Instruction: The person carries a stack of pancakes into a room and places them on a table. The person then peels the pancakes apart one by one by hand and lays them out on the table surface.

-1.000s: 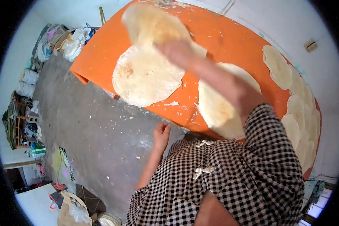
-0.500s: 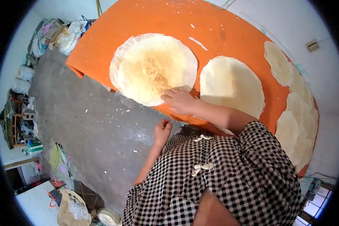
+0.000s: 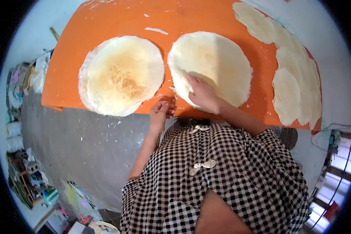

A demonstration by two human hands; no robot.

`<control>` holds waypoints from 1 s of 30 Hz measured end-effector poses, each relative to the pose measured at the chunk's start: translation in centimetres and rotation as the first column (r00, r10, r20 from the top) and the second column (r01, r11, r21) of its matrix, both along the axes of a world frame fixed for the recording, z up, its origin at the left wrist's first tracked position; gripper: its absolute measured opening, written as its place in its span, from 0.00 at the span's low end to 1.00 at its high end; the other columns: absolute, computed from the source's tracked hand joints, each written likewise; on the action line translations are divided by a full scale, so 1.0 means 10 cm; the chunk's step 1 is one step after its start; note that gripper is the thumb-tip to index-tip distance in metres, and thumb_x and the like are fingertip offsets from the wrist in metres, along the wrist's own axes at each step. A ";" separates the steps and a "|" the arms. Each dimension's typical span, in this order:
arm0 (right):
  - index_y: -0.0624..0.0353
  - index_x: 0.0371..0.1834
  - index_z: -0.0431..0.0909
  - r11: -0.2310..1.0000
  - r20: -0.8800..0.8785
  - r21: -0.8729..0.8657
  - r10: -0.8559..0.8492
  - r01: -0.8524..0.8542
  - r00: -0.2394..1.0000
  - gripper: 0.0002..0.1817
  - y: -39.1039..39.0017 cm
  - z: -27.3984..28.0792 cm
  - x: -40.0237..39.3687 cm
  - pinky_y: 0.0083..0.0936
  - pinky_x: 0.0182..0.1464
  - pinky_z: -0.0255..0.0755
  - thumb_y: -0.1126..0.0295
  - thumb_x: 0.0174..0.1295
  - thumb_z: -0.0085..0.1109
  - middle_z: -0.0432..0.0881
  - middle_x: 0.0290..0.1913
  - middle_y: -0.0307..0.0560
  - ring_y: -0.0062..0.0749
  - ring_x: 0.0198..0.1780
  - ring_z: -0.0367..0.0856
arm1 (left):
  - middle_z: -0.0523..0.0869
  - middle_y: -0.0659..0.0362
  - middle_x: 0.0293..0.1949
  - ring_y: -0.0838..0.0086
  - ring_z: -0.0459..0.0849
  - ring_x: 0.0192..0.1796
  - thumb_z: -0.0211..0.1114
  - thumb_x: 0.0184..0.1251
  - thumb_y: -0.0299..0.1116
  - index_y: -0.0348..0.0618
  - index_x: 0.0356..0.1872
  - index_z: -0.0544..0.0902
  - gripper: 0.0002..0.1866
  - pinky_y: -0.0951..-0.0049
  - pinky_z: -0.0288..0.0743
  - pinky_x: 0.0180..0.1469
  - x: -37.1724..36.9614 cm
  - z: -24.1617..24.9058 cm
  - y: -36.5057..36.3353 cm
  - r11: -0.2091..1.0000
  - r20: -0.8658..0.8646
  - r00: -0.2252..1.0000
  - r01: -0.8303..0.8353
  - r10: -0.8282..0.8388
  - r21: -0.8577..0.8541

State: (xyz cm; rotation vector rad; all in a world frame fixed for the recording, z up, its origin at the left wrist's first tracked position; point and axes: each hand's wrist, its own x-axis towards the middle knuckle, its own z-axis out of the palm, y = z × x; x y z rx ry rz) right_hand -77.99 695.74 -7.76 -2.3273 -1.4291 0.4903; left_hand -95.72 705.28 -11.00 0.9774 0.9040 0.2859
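Note:
Two piles of thin, round, pale sheets lie side by side on an orange-covered table. My right hand (image 3: 203,93) rests on the lower left part of the right pile (image 3: 226,58), its thumb and fingers somewhat apart and nothing visible in them. The left pile (image 3: 121,74) has a browned middle and a ragged rim. Just beyond its lower right edge, my left hand (image 3: 160,114) is at the table's front edge, fingers curled together. Whatever it pinches, if anything, is too small to name.
More pale sheets (image 3: 286,93) overlap along the right end of the orange table (image 3: 261,74). A thin white scrap (image 3: 156,30) lies behind the piles. Bags and boxes line the wall at left, beyond the grey floor (image 3: 82,144).
The view has turned, so the piles appear farther left. My right hand has moved from the left pile onto the right one. My left hand has risen to the table's front edge.

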 end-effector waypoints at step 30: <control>0.62 0.36 0.75 0.998 -0.247 0.043 0.053 -0.043 0.968 0.14 0.35 -0.04 0.14 0.35 0.39 0.70 0.63 0.51 0.54 0.78 0.31 0.55 0.44 0.34 0.78 | 0.76 0.60 0.19 0.77 0.71 0.15 0.59 0.60 0.28 0.42 0.27 0.72 0.06 0.81 0.61 0.15 0.64 0.01 0.24 0.945 0.124 0.972 -0.157 0.200 -0.288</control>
